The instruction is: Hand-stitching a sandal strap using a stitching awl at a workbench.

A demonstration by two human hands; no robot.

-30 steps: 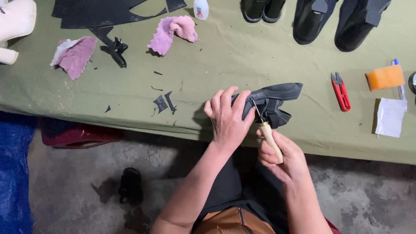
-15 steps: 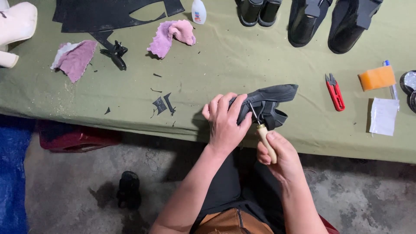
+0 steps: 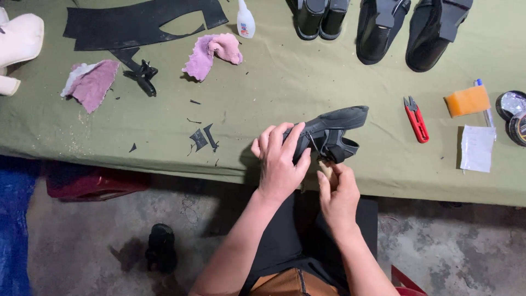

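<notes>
A black shoe (image 3: 339,118) lies on its side at the front edge of the green-covered table (image 3: 285,82), sole up. My left hand (image 3: 279,161) presses over its heel end, fingers spread on it. My right hand (image 3: 338,194) is just below the shoe's strap, fingers closed around a wooden-handled tool (image 3: 327,169). Only a bit of the pale handle shows, and the tool's tip is hidden at the strap.
Red snips (image 3: 416,119), an orange sponge (image 3: 467,101), white paper (image 3: 476,148) and tins (image 3: 512,107) lie to the right. Black shoes (image 3: 378,30), a glue bottle (image 3: 245,21), pink cloths (image 3: 211,52), black sheet (image 3: 137,22) and scraps (image 3: 203,137) lie behind and left.
My right hand has come up closer under the shoe's strap and closed over the tool, so the handle that showed before is now mostly hidden. My left hand stays on the shoe.
</notes>
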